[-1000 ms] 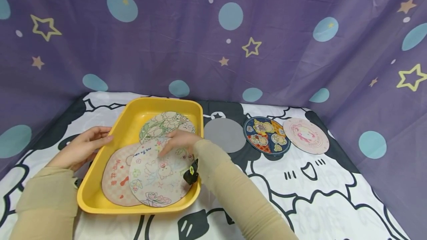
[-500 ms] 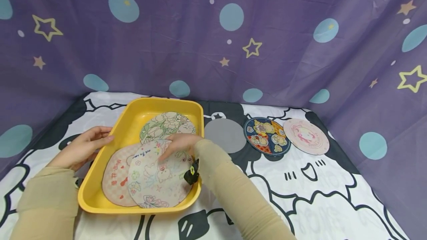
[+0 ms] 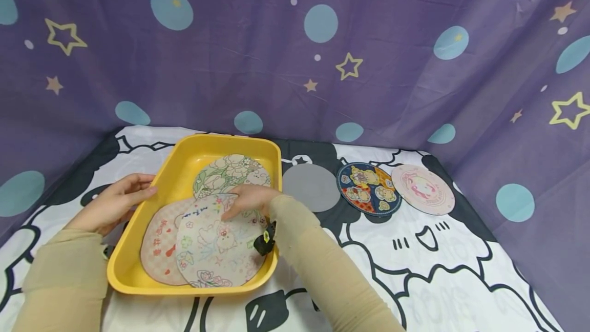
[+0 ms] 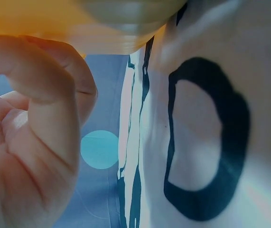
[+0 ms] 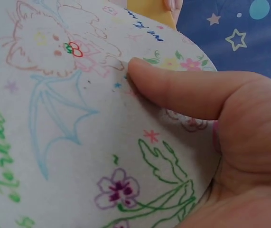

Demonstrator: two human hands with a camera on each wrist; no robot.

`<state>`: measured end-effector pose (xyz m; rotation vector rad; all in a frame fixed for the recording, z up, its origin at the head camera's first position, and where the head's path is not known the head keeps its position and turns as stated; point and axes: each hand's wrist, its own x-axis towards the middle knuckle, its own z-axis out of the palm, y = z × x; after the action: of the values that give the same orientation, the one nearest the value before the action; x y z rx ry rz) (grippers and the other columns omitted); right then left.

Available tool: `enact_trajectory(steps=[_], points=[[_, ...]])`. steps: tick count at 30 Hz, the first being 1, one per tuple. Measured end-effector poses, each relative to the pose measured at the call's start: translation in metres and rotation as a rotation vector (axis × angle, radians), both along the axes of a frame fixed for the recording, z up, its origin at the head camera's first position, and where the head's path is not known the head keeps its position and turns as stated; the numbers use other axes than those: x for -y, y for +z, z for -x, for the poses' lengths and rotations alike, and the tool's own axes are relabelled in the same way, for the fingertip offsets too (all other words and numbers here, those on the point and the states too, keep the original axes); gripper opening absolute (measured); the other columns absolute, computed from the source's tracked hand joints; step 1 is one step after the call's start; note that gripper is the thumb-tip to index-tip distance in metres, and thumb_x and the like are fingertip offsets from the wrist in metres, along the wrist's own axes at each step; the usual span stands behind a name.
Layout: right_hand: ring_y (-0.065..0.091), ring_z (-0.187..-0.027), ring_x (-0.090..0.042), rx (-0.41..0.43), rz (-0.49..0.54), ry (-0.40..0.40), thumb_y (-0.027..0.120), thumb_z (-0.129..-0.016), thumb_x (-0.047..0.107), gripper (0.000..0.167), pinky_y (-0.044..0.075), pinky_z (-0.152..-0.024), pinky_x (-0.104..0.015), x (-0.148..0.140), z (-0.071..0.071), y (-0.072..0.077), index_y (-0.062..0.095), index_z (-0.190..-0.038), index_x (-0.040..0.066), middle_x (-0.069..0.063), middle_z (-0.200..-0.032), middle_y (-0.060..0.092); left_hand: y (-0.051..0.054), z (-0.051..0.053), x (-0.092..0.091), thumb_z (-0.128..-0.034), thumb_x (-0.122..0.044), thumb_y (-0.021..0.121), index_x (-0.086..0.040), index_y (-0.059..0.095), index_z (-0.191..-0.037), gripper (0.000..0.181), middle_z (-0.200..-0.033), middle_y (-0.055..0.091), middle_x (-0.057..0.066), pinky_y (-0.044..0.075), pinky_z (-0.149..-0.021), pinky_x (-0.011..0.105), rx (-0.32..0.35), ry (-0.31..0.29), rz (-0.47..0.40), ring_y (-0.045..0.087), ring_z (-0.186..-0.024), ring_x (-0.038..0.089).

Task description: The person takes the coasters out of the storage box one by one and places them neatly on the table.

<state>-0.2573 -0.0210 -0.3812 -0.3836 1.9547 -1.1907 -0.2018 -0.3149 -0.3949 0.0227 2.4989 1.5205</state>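
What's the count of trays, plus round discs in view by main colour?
Yellow tray: 1
White disc with coloured drawings: 1
Green floral disc: 1
Pink discs, checked one in the tray and pale one outside it: 2
Grey disc: 1
Dark blue disc: 1
Total: 7 (1 tray, 6 discs); discs hidden underneath can't be ruled out.

Beyond your grip, you face a star-patterned purple curtain (image 3: 276,83) with soft folds; below your grip spreads a black-and-white cartoon cloth (image 3: 392,260).
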Motion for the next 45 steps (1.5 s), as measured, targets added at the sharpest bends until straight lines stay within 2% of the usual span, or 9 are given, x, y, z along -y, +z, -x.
enact_trajectory(steps=[7,15,25,35,45], points=[[0.069,-0.075,-0.017,-0.043,0.007,-0.029,0.078,-0.083,0.007,0.021,0.056,-0.074,-0.029,0.0000,0.0007,-0.0008,0.075,-0.101,0.016,-0.004,-0.087,0.075,0.0015,0.0001,-0.0001,-0.1047,-0.042,0.045,0.009,0.018,-0.150,0.073,-0.138,0.041,0.026,0.057,-0.080,0.027,0.011,0.000,0.011,0.059,-0.093,-0.001],[0.068,-0.069,-0.016,-0.051,0.057,-0.045,0.077,-0.083,0.003,0.020,0.057,-0.070,-0.029,-0.0017,0.0028,-0.0002,0.076,-0.102,0.009,-0.006,-0.084,0.075,0.0020,0.0005,-0.0002,-0.1047,-0.042,0.045,0.009,0.018,-0.150,0.073,-0.139,0.040,0.026,0.057,-0.080,0.026,0.020,0.002,0.008,0.058,-0.093,-0.002],[0.066,-0.071,-0.013,-0.084,0.099,-0.132,0.078,-0.081,0.003,0.024,0.056,-0.072,-0.026,-0.0028,0.0042,-0.0014,0.076,-0.105,0.006,-0.006,-0.089,0.075,0.0005,0.0003,0.0000,-0.1047,-0.041,0.045,0.009,0.018,-0.150,0.073,-0.139,0.040,0.027,0.057,-0.080,0.027,0.012,0.004,0.003,0.058,-0.093,-0.002],[0.065,-0.071,-0.016,0.004,0.154,-0.265,0.080,-0.081,0.006,0.031,0.058,-0.068,-0.030,-0.0010,0.0069,-0.0032,0.072,-0.110,0.011,-0.003,-0.090,0.070,0.0006,0.0003,0.0000,-0.1048,-0.041,0.045,0.008,0.019,-0.150,0.072,-0.139,0.040,0.026,0.057,-0.080,0.027,0.009,0.000,-0.003,0.059,-0.093,-0.002],[0.068,-0.067,-0.017,0.096,0.240,-0.268,0.076,-0.084,0.001,0.024,0.060,-0.065,-0.032,-0.0016,0.0068,-0.0011,0.073,-0.106,0.011,-0.004,-0.084,0.072,0.0005,0.0000,-0.0003,-0.1046,-0.041,0.046,0.009,0.019,-0.150,0.072,-0.138,0.041,0.025,0.058,-0.080,0.027,-0.003,0.008,-0.001,0.059,-0.092,-0.003]])
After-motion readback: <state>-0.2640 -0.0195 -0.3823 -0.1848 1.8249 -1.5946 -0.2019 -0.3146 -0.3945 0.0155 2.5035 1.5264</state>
